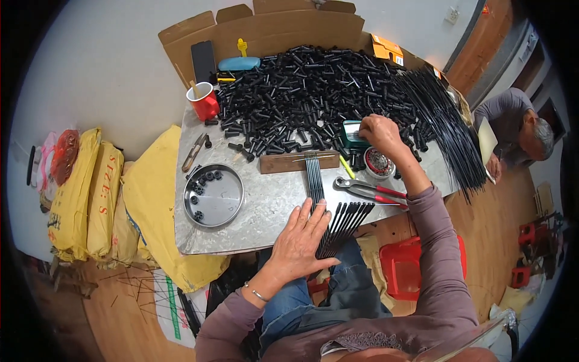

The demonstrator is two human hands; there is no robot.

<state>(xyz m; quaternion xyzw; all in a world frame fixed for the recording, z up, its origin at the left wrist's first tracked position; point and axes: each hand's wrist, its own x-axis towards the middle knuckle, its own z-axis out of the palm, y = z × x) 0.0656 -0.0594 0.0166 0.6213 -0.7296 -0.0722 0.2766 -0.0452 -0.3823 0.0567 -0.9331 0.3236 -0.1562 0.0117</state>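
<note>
left hand [298,238] lies flat at the table's [265,208] near edge, fingers spread, pressing on a bundle of thin black rods [345,222] that overhangs the rim. right hand [380,134] reaches far, curled fingers down by the pile of black tubes [301,90]; can't tell if it's gripping anything. bare patch around the pliers [371,190].

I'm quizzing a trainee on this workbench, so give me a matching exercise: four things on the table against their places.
Things:
1. red cup
2. round metal tray
3. red-handled pliers
4. left hand

Places:
A. flat on a row of thin black rods at the table's near edge
B. far left, beside the pile of black tubes
C. near left, holding small black rings
D. below the right forearm

Pairs: 1-B, 2-C, 3-D, 4-A
</note>
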